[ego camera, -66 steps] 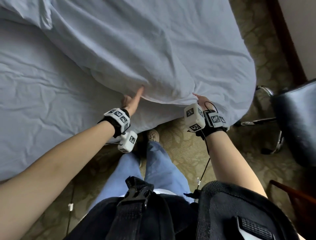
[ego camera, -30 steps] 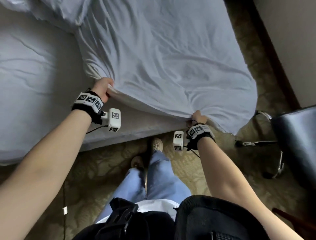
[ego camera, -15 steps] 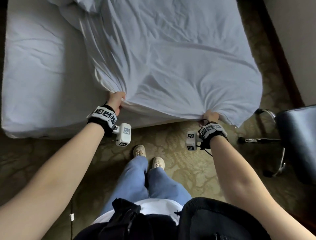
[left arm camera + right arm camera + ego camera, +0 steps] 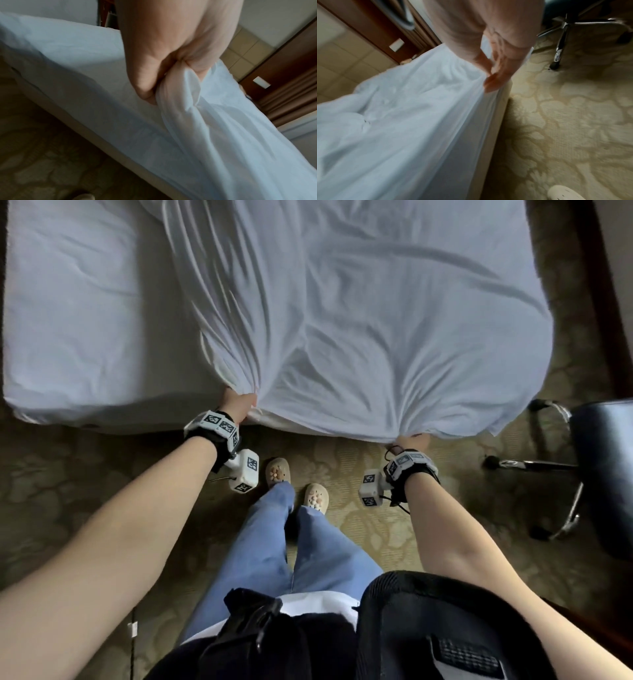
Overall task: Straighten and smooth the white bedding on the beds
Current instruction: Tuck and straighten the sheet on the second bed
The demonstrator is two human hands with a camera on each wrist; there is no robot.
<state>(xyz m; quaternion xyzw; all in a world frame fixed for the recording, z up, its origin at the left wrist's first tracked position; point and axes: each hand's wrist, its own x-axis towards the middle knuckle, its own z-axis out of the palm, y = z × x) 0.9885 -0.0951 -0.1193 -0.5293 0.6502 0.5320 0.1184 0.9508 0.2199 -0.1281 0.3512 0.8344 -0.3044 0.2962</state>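
Note:
A white duvet (image 4: 359,313) lies across the right part of the bed, over the white fitted sheet (image 4: 75,320). Its near edge reaches past the foot of the mattress. My left hand (image 4: 238,405) grips a bunched fold of that edge, and creases fan out from the fist (image 4: 164,83). My right hand (image 4: 409,441) grips the same edge further right, close to the duvet's hanging corner. In the right wrist view the fingers (image 4: 494,81) pinch the duvet (image 4: 402,121) over the bed's side. The cloth is stretched taut between both hands.
Patterned beige carpet (image 4: 102,491) covers the floor where my feet stand. A black office chair (image 4: 603,467) with a chrome base stands at the right, near the duvet's corner. Dark wooden trim (image 4: 596,285) runs along the wall to the right of the bed.
Both hands took hold of the duvet's near edge and pulled it toward the foot of the bed. I have stepped back, and the cloth has drawn taut with long creases.

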